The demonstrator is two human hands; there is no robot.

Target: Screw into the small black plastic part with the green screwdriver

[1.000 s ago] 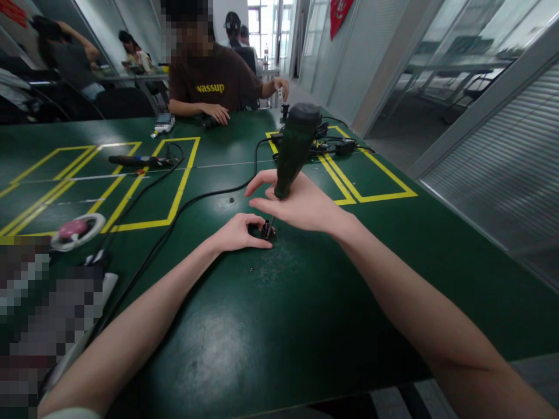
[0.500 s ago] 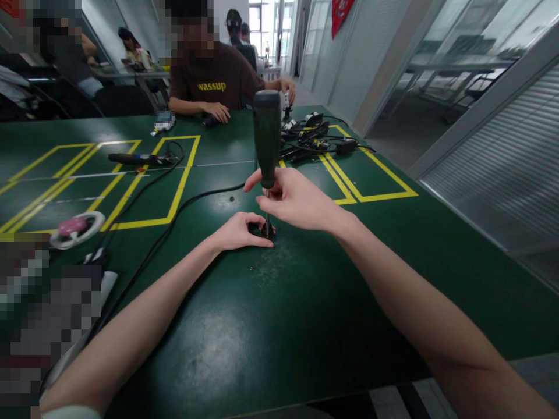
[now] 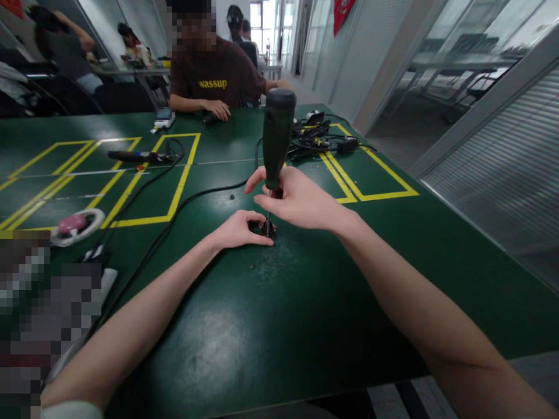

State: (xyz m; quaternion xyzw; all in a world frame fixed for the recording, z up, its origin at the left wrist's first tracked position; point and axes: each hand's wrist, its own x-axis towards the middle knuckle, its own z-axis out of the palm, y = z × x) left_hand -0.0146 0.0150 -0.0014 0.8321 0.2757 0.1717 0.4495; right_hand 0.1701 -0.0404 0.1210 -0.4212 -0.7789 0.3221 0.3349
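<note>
My left hand point(image 3: 243, 228) rests on the green table, its thumb and fingers closed around a small black part point(image 3: 268, 228). What kind of part it is cannot be made out. A screwdriver point(image 3: 278, 137) with a thick dark green handle stands over that part, tip down, its top leaning a little to the right. Around the lower handle and upper shaft, my right hand point(image 3: 301, 198) grips it, with the forefinger sticking out to the left. Where the tip meets the black part is partly hidden. A tiny piece, perhaps a screw point(image 3: 252, 266), lies in front of my left hand.
Tangled black cables point(image 3: 312, 137) lie at the far right. A corded black pen-shaped tool point(image 3: 140, 157) rests at the left, its cable running across the table. Nearer are a pink-and-white ring point(image 3: 76, 226) and blurred items. Opposite sits a person in a brown shirt point(image 3: 213, 75).
The screwdriver's handle has tilted to the right while its tip stays at the black part. My right hand has shifted only slightly; my left hand holds its place.
</note>
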